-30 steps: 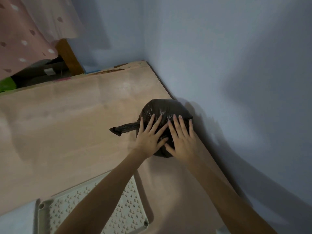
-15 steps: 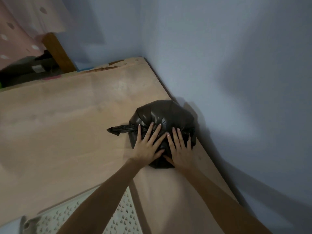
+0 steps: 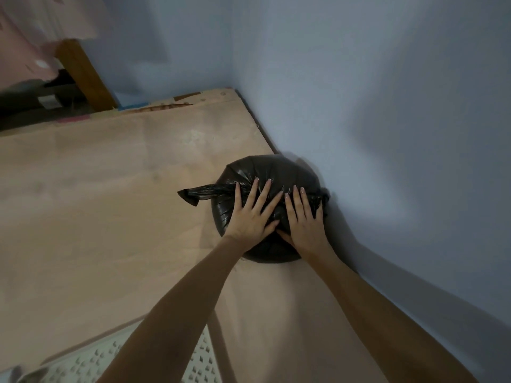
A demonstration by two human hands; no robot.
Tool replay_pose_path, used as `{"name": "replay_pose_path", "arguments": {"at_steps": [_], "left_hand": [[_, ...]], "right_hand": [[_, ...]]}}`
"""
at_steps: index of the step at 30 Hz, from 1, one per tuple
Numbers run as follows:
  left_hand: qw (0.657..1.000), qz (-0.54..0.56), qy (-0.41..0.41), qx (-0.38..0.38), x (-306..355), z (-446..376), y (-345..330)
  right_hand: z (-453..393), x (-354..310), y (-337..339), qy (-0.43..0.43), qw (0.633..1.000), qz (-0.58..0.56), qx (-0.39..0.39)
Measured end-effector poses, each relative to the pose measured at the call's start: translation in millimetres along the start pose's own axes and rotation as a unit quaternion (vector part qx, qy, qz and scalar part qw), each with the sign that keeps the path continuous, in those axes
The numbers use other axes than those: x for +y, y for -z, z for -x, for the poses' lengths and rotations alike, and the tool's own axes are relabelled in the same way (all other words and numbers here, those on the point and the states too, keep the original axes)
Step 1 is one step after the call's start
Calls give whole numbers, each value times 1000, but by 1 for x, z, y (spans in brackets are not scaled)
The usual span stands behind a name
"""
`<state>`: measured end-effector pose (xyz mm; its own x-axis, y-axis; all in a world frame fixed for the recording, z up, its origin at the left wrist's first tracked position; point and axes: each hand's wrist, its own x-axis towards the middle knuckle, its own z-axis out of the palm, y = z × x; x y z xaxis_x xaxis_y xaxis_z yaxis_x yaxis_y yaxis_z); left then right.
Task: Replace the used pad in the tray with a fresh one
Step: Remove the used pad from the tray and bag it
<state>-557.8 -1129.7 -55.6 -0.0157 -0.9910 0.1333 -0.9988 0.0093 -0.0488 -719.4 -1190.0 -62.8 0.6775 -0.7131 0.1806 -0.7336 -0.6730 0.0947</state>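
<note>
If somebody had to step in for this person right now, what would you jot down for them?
Left hand: flat, fingers spread, pressing on the black bag.
Right hand: flat on the same bag, beside the left.
Bag: tied, full and round, on the wooden board against the blue wall; its twisted tail points left.
Tray: perforated grid at the bottom edge, partly hidden by the left arm.
Done: apparently the used pad is bagged, though the contents cannot be seen.
Left: no fresh pad in view; fetch one and lay it in the tray.
</note>
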Motion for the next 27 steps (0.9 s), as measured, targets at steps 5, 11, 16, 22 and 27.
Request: {"name": "replay_pose_path", "arguments": {"at_steps": [5, 11, 16, 22, 27], "left_hand": [[995, 57, -26, 83, -5, 21, 21], [988, -38, -119, 85, -18, 79, 4], [997, -71, -39, 1, -19, 69, -3], [993, -94, 1, -66, -16, 48, -16], [992, -83, 15, -98, -17, 41, -14]], "right_hand": [[23, -1, 6, 1, 991, -85, 99], [79, -18, -20, 133, 988, -13, 79], [65, -19, -25, 41, 998, 28, 33], [37, -20, -8, 35, 998, 45, -1], [29, -20, 12, 21, 996, 77, -48]]}}
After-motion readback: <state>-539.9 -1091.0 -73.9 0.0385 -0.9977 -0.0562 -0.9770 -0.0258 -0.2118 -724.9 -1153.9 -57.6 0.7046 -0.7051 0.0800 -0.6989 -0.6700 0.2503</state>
